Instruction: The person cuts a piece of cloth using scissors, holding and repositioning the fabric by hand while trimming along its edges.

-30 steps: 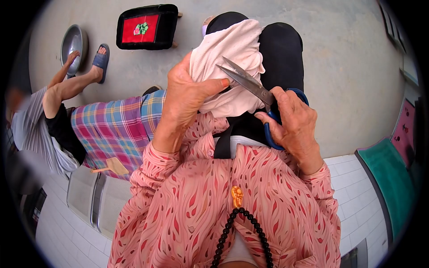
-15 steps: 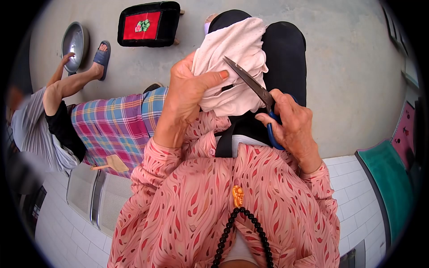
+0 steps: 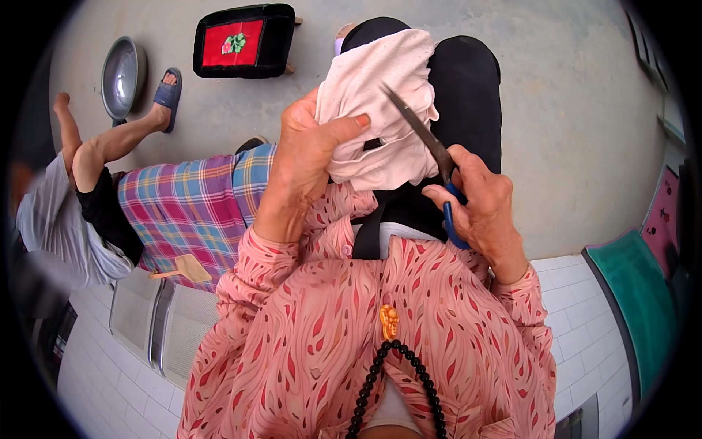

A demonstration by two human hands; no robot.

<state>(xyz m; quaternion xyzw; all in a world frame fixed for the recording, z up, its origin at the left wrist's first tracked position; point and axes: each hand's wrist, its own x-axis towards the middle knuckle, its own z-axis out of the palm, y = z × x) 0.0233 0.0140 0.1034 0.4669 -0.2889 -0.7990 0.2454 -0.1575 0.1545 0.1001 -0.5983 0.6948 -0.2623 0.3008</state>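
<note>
My left hand [image 3: 311, 150] grips a bunched, pale pink cloth [image 3: 391, 80] over my lap, its thumb pressed on top of the folds. A small dark gap shows in the cloth beside the thumb. In my right hand [image 3: 479, 197] is a pair of scissors [image 3: 423, 133] with dark metal blades and blue handles. The blades look closed together and point up and left over the cloth. Whether their tip touches the fabric I cannot tell.
A person in grey [image 3: 55, 212] sits at my left, one foot in a blue slipper [image 3: 167, 99]. Near them are a metal basin [image 3: 123, 77], a black stool with a red top [image 3: 232, 42], and a hand fan [image 3: 191, 268] on plaid cloth [image 3: 179, 205]. A green mat [image 3: 621, 293] lies at right.
The scissors have drawn back slightly to the right, their tip moving off toward the cloth's middle. My left hand stays nearly still. The other person's hand has left the basin.
</note>
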